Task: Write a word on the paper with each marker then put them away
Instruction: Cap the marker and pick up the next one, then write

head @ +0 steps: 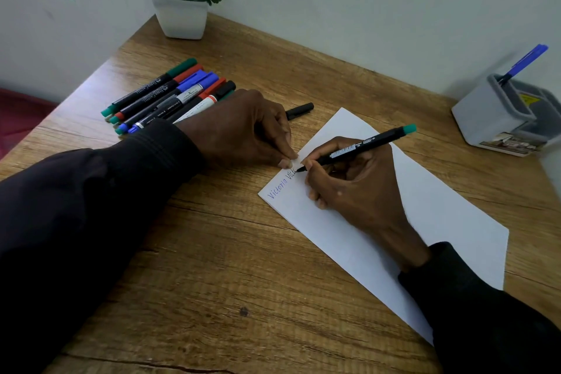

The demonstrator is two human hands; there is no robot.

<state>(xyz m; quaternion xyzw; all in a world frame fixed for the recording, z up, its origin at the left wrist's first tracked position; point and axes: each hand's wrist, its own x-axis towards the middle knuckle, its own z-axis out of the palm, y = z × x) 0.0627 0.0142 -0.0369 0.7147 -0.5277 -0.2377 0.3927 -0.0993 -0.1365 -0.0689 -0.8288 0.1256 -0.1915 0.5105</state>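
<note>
Right fingers [317, 182] clamp green-ended marker [364, 146], curled left fingers [285, 155] pin paper [440, 206]; grey holder [491, 118] contains one blue marker [526, 61].

Left of the white rectangular paper sheet [425, 222] the brown wooden table [212, 252] gives free room, but beyond its far-left edge lie a row of coloured-cap markers [170, 94] and a black plastic cap [299, 111], and well apart to its far right stands a grey plastic pen holder [498, 118].

A white paper [425, 222] lay slanted on the surface [212, 252], with "Victoria" in blue at its near-left end. A black, green-ended marker [364, 146] tilted tip-down on an unfinished dark word beside it. A row of capped markers [170, 94] lay side by side, well left.
</note>
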